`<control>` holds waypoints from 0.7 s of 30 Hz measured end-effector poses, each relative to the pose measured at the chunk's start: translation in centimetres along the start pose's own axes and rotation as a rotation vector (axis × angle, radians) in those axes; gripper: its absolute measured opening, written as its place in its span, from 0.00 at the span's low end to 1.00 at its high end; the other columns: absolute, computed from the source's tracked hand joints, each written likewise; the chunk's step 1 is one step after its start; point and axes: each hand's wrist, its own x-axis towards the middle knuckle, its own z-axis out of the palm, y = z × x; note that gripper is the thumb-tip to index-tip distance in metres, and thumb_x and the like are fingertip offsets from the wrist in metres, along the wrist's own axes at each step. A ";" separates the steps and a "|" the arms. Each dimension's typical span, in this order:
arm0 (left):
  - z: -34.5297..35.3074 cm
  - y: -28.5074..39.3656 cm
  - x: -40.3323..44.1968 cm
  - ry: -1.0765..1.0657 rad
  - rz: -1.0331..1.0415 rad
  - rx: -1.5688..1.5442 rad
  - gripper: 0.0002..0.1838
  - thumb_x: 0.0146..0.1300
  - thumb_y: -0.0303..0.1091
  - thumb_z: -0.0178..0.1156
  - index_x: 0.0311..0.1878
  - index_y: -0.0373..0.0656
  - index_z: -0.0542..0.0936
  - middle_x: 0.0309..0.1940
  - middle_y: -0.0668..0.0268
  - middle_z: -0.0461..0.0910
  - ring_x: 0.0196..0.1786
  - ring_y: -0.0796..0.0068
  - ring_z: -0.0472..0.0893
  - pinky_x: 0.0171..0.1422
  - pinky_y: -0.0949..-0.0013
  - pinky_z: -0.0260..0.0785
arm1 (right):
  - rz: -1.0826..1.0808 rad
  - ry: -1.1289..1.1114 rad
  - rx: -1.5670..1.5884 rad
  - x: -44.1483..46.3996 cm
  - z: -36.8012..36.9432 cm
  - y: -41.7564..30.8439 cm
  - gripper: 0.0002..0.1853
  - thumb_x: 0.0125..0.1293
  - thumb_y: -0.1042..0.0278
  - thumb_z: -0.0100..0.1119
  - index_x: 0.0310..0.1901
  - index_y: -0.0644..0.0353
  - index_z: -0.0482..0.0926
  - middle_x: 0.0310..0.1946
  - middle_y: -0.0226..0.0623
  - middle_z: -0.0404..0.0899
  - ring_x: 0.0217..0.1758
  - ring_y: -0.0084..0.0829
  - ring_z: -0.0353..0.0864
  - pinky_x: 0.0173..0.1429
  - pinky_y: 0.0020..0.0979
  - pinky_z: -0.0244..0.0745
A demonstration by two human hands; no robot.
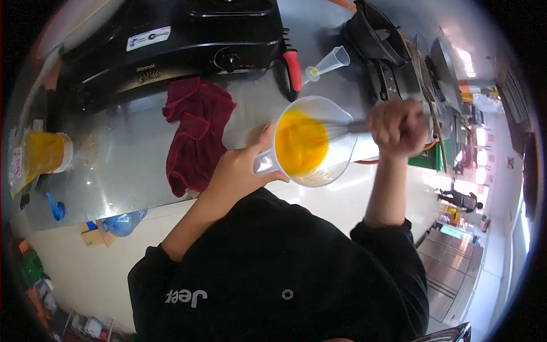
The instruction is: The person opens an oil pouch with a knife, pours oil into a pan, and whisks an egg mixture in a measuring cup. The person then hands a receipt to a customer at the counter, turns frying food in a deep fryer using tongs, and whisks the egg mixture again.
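A clear plastic measuring jug (342, 157) is tilted so its mouth faces me, with yellow beaten egg (300, 149) inside. My left hand (246, 164) is closed round the jug's handle, the thumb along its side. My right hand (397, 128), smeared by motion, grips the handle of a whisk (342, 130). The whisk's wire end reaches into the egg and is blurred too. Left of the jug, a dark red cloth (198, 137) lies crumpled on the metal counter (128, 154).
A black Rinnai gas stove (171, 62) stands at the back left. Beyond the jug lie a red-and-black handled tool (292, 71) and a small clear measuring cup (330, 61). Black pans (376, 34) sit at the back right. A yellow-filled container (43, 154) is far left. Another person (460, 199) stands far off.
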 end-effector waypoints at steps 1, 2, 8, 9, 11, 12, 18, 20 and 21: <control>-0.3 0.0 0.1 -0.012 0.007 -0.017 0.50 0.33 0.44 0.74 0.63 0.45 0.62 0.39 0.44 0.76 0.40 0.59 0.81 0.43 0.65 0.71 | -0.010 0.204 0.192 0.5 0.2 0.4 0.14 0.61 0.53 0.45 0.26 0.54 0.70 0.08 0.31 0.59 0.12 0.29 0.62 0.17 0.30 0.58; -0.8 0.2 0.3 -0.076 -0.076 -0.009 0.50 0.33 0.43 0.74 0.63 0.45 0.62 0.40 0.44 0.76 0.42 0.59 0.80 0.44 0.65 0.71 | -0.073 0.260 -0.195 0.0 2.0 2.0 0.12 0.60 0.58 0.44 0.24 0.55 0.67 0.07 0.27 0.54 0.09 0.26 0.54 0.15 0.30 0.53; -0.9 -1.5 0.4 -0.089 0.136 -0.035 0.48 0.35 0.45 0.73 0.62 0.42 0.63 0.41 0.47 0.76 0.39 0.59 0.80 0.41 0.66 0.73 | 0.006 0.023 -0.141 -0.7 2.1 1.2 0.14 0.59 0.62 0.44 0.18 0.58 0.68 0.09 0.31 0.66 0.11 0.26 0.66 0.20 0.30 0.63; -0.7 -1.6 0.4 -0.063 0.215 -0.017 0.47 0.36 0.47 0.72 0.62 0.40 0.62 0.42 0.49 0.76 0.34 0.59 0.81 0.37 0.67 0.74 | 0.030 0.222 0.072 -1.2 0.9 1.3 0.13 0.59 0.63 0.44 0.20 0.58 0.68 0.09 0.30 0.65 0.10 0.25 0.63 0.20 0.30 0.63; -1.1 -2.0 0.8 -0.076 0.236 -0.038 0.47 0.36 0.45 0.73 0.61 0.38 0.63 0.43 0.49 0.76 0.38 0.59 0.81 0.39 0.66 0.74 | -0.164 0.325 -0.301 -1.8 4.3 4.6 0.15 0.56 0.61 0.50 0.17 0.58 0.65 0.06 0.29 0.61 0.06 0.26 0.58 0.15 0.29 0.57; -1.3 -2.2 1.0 -0.048 0.245 -0.056 0.46 0.36 0.43 0.73 0.60 0.37 0.63 0.43 0.49 0.76 0.41 0.60 0.80 0.42 0.66 0.74 | -0.170 0.358 -0.310 -2.5 3.7 4.2 0.15 0.56 0.61 0.50 0.17 0.58 0.65 0.06 0.29 0.61 0.06 0.26 0.58 0.15 0.29 0.57; -1.4 -1.7 0.7 -0.096 0.293 -0.035 0.44 0.38 0.37 0.73 0.60 0.35 0.63 0.44 0.52 0.77 0.45 0.60 0.79 0.47 0.63 0.73 | -0.139 0.421 -0.171 -3.3 1.3 3.9 0.16 0.59 0.57 0.43 0.18 0.55 0.65 0.11 0.32 0.68 0.14 0.23 0.68 0.19 0.29 0.59; -1.5 -1.4 0.9 -0.067 0.262 0.019 0.44 0.39 0.37 0.73 0.61 0.35 0.63 0.44 0.52 0.77 0.45 0.61 0.79 0.47 0.63 0.73 | -0.249 0.137 -0.392 -3.4 1.5 4.2 0.12 0.56 0.61 0.48 0.20 0.58 0.70 0.13 0.33 0.71 0.15 0.26 0.71 0.21 0.27 0.64; -1.6 -1.1 0.8 -0.111 0.224 0.001 0.44 0.39 0.38 0.73 0.61 0.35 0.63 0.44 0.52 0.77 0.46 0.61 0.79 0.48 0.63 0.73 | -0.232 -0.032 -0.396 -3.5 1.1 3.8 0.13 0.57 0.60 0.49 0.21 0.58 0.72 0.16 0.34 0.73 0.17 0.28 0.73 0.26 0.27 0.69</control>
